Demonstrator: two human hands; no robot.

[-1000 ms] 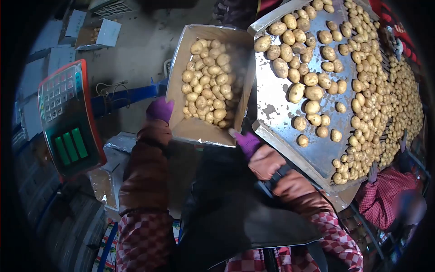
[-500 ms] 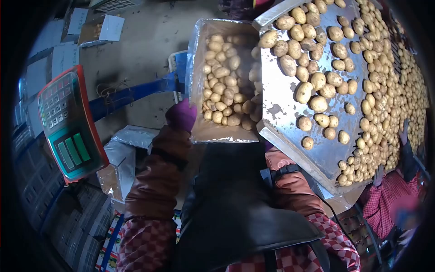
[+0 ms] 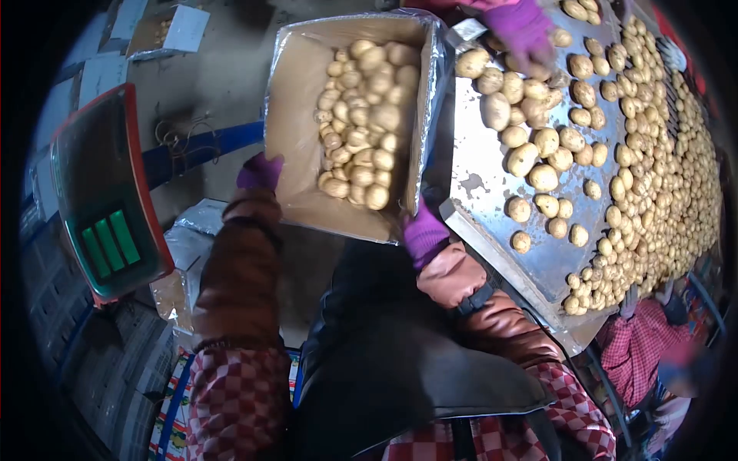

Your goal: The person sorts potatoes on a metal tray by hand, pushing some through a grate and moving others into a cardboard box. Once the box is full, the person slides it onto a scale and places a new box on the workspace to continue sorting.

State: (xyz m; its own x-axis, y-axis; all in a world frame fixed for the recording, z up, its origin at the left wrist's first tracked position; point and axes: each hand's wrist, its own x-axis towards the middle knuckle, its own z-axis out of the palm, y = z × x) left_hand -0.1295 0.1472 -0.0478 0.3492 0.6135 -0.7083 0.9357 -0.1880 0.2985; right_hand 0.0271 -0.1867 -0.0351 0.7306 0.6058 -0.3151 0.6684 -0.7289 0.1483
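Note:
A cardboard box (image 3: 296,115) with a plastic lining holds many potatoes (image 3: 357,131), heaped toward its right side. My left hand (image 3: 260,170), in a purple glove, is closed on the left side of the box near its front corner. At the front right corner, my right hand (image 3: 424,233) in a matching glove grips the box. Its fingertips are partly hidden against the box wall. The box hangs tilted just left of the metal sorting table (image 3: 480,184), with a narrow gap between them.
Potatoes (image 3: 661,169) cover the table's right side. Another person's purple-gloved hand (image 3: 523,31) reaches over the table's far end. A scale display (image 3: 111,207) on a blue arm (image 3: 204,146) stands left. Cartons (image 3: 169,34) lie behind it; another person (image 3: 642,346) works at lower right.
The box has moved left from under the table's lip and tilted, both my hands moving with it. My right hand has come into view. Another person's gloved hand now reaches over the potatoes.

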